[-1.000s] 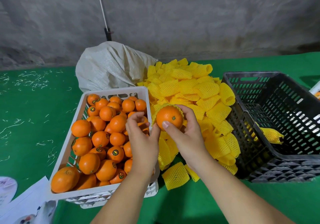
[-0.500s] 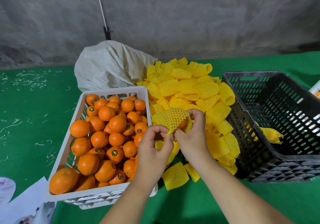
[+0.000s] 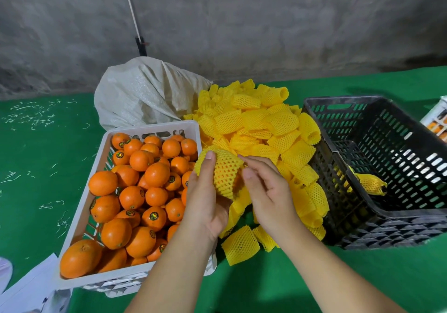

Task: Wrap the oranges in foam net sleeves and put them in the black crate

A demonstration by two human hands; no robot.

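A netted orange (image 3: pixel 226 172) is held up in the middle of the frame, gripped by the left hand (image 3: pixel 205 199) with the thumb pressed over the yellow foam sleeve. The right hand (image 3: pixel 268 191) is kept just beside it, fingers loosely curled, touching the sleeve's right edge; whether anything's actually pinched can't be told. The white crate (image 3: pixel 79 216) of loose oranges (image 3: pixel 135 191) is seen lower left, the sleeve pile (image 3: pixel 261 129) center, and the black crate (image 3: pixel 387 167) at right, with one wrapped piece (image 3: pixel 371 184) inside.
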